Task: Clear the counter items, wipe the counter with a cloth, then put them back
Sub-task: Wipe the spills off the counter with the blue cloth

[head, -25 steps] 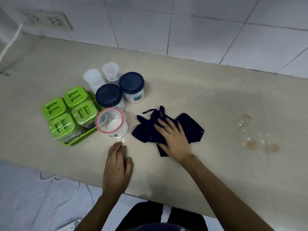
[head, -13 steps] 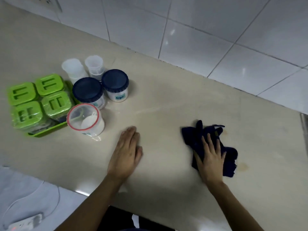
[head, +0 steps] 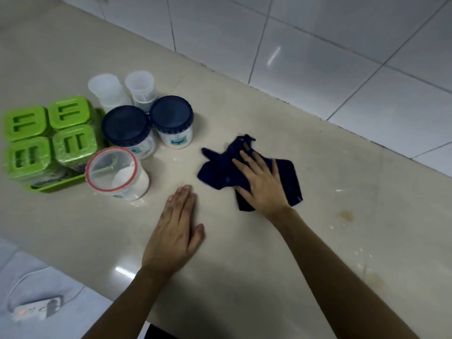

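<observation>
A dark blue cloth point(head: 220, 167) lies crumpled on the beige counter point(head: 244, 253). My right hand point(head: 261, 184) presses flat on it with fingers spread. My left hand point(head: 176, 231) rests palm down on the bare counter, just left of the cloth, holding nothing. At the left stand two blue-lidded white jars point(head: 126, 128) point(head: 172, 118), a clear tub with a red-rimmed lid point(head: 115, 172), two translucent cups point(head: 106, 90) point(head: 140, 88) and several green-lidded containers point(head: 49, 133) in a green tray point(head: 61, 184).
A brown stain point(head: 346, 215) and wet smears mark the counter right of the cloth. White wall tiles point(head: 293, 45) rise behind. The counter's front edge runs along the lower left, with a power strip point(head: 34, 311) and cable on the floor below.
My right hand has slid the cloth back to the left, from near the stain toward the jars. My left hand has stayed flat in about the same place.
</observation>
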Tool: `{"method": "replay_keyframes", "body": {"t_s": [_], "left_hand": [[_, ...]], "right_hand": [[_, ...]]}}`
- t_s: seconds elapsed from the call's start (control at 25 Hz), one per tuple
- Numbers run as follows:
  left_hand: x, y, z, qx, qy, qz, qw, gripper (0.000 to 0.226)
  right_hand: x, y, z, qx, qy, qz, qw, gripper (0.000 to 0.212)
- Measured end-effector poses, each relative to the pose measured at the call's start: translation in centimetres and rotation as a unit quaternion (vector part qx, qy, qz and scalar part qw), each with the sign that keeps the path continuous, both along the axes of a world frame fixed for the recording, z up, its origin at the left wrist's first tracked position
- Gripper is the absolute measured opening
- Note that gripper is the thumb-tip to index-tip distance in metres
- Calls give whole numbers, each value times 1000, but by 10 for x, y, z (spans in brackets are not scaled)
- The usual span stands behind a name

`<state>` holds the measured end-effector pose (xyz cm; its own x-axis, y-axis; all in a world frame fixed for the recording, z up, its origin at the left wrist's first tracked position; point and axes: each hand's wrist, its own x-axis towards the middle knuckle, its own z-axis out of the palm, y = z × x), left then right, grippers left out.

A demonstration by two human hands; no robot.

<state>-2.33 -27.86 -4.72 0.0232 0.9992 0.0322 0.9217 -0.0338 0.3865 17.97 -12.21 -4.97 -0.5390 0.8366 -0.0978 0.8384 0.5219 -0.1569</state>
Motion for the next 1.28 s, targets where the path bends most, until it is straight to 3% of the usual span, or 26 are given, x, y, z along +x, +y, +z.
{"method": "replay_keyframes", "body": {"t_s": [0.24,0.4,0.56,0.68,0.8,0.92,1.12,1.16,1.28], "left_hand": [[0,0,0,2,-9,-15,1000,68],[3,1,4,-1,-4,-11,1000,65],[14,-11,15,24,31,-49,998,55],[63,-26,25,29,-7,-102,994,54],[111,-34,21,23,-34,-132,990,51],[127,-33,11,-1,3,-136,991,49],[130,-32,4,16,18,-122,992,52],[130,-30,2,18,20,-120,992,52],[129,-32,-2,22,22,-120,992,53]], "right_hand": [[59,-28,5,-18,42,-217,975,63],[40,-95,4,2,58,-162,985,65],[87,-145,6,-15,29,-67,997,62],[157,-176,4,-13,38,-129,991,60],[230,-196,2,-2,37,-299,954,63],[271,-211,4,-2,32,-441,897,59],[225,-190,9,-16,30,-561,827,61],[205,-178,9,-18,28,-546,837,63],[147,-142,1,8,22,-368,929,63]]}}
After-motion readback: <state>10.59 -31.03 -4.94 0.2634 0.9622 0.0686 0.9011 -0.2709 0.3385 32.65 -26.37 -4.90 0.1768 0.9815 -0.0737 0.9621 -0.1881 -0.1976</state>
